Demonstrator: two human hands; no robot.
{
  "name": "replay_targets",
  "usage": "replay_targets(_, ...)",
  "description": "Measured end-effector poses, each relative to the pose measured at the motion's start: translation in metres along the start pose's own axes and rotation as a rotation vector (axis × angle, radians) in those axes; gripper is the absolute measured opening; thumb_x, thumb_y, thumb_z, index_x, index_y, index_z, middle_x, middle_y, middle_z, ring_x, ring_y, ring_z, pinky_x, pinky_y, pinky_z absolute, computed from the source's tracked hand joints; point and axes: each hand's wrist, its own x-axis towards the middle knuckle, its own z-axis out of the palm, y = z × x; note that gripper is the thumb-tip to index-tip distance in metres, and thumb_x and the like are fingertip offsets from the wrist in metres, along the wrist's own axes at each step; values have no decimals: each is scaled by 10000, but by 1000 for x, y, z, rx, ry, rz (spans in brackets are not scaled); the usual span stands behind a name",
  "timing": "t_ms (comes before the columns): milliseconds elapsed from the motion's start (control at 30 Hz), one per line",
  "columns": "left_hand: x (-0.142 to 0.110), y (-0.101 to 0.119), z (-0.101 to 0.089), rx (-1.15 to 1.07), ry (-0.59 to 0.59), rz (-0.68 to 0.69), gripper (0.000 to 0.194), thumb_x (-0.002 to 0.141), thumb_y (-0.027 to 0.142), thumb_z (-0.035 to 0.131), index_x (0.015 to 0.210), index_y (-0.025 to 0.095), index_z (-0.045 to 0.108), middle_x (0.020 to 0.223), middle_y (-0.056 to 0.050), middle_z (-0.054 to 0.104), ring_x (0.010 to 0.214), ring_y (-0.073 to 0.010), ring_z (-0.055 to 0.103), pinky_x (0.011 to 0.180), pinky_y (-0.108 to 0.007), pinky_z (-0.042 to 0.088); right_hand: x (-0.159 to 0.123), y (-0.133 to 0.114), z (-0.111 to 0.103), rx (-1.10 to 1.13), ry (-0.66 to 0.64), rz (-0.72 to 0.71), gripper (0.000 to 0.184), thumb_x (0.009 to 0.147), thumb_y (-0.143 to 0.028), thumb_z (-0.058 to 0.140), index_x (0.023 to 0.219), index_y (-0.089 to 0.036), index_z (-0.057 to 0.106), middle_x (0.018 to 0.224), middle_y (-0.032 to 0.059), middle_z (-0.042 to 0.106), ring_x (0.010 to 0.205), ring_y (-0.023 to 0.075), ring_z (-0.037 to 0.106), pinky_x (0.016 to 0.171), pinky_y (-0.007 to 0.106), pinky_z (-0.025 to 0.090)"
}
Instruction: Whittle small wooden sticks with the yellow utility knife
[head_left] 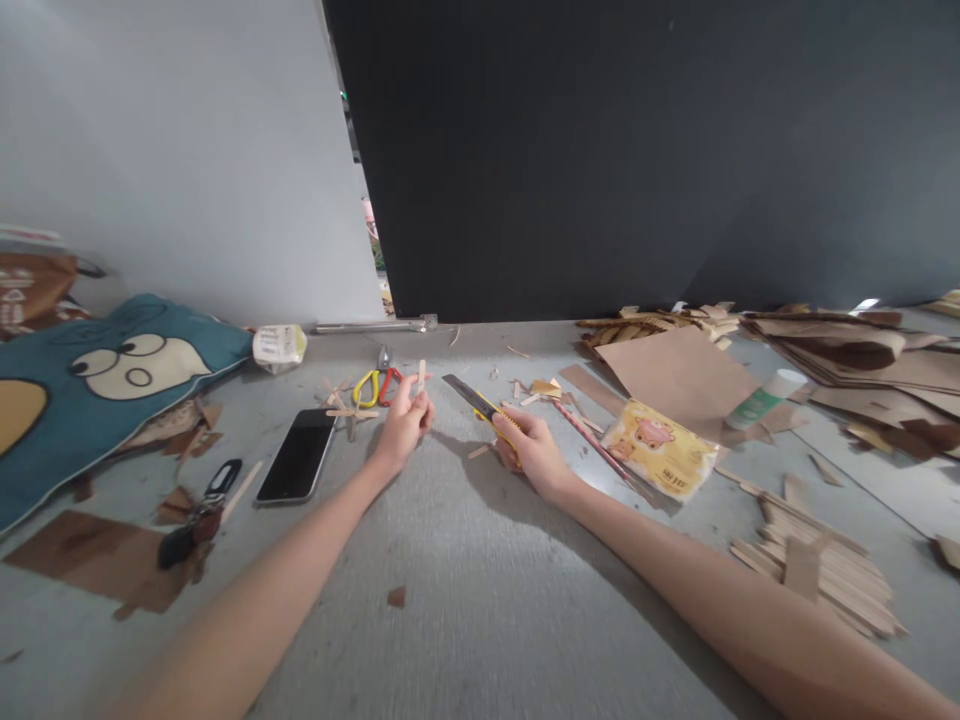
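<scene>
My left hand (403, 425) is closed around a short wooden craft stick (421, 375), whose end points up past the fingers. In my right hand (534, 452) is a yellow box cutter (491, 412), its dark blade extended up and to the left, apart from the stick. Just beyond my left hand lie pliers with one yellow and one red handle (367, 388), partly covered by the fingers. Several crossed craft sticks (352, 414) rest left of that hand. A pink striped stick (592, 440) and small wood scraps lie right of my right hand.
A black phone (298, 456), keys (196, 520) and a blue cartoon cushion (127, 375) are at left. To the right are a yellow tissue pack (660, 450), a glue stick (765, 400), brown cardboard (664, 365) and a pile of craft sticks (832, 575). A black panel (637, 160) stands behind.
</scene>
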Motion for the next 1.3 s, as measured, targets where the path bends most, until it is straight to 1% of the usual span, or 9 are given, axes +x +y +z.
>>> replay_targets(167, 0, 2, 2, 19, 1, -21, 325, 963, 420, 552, 1228, 238, 507, 573, 82, 457, 462, -106, 382, 453, -214, 237, -1, 0, 2, -26, -8, -6, 492, 811, -689, 697, 774, -241, 496, 480, -113, 338, 389, 73, 267, 391, 240, 199)
replay_targets(367, 0, 4, 3, 12, 25, -40, 278, 962, 384, 535, 1194, 232, 516, 555, 90, 440, 448, -101, 362, 454, -217, 231, -2, -2, 3, -55, -1, -22, 493, 834, -670, 682, 716, -246, 460, 488, -102, 339, 399, 73, 275, 397, 246, 203)
replay_targets(633, 0, 2, 3, 39, 25, -45, 283, 954, 370, 539, 1193, 229, 485, 553, 94, 478, 454, -101, 401, 466, -213, 239, 0, 1, 2, -76, 14, -26, 470, 833, -668, 681, 758, -238, 507, 483, -103, 346, 395, 80, 286, 389, 241, 219)
replay_targets(867, 1, -1, 5, 36, 81, -33, 205, 959, 387, 539, 1047, 245, 420, 547, 101, 491, 463, -99, 421, 479, -214, 268, -1, 2, 2, -109, 17, -40, 445, 846, -647, 667, 751, -240, 515, 474, -107, 333, 392, 80, 282, 390, 242, 217)
replay_targets(1133, 2, -5, 3, 78, 66, -28, 346, 903, 524, 620, 896, 242, 421, 551, 89, 499, 467, -89, 426, 481, -208, 280, 1, 4, 2, -160, 26, -68, 441, 858, -639, 643, 735, -237, 512, 490, -99, 343, 410, 83, 289, 400, 239, 236)
replay_targets(1300, 3, -7, 3, 102, 79, 8, 370, 864, 544, 665, 838, 219, 490, 581, 68, 497, 477, -81, 415, 476, -207, 288, -1, 3, 2, -178, 35, -74, 424, 873, -621, 634, 742, -232, 527, 500, -95, 346, 416, 84, 296, 401, 239, 236)
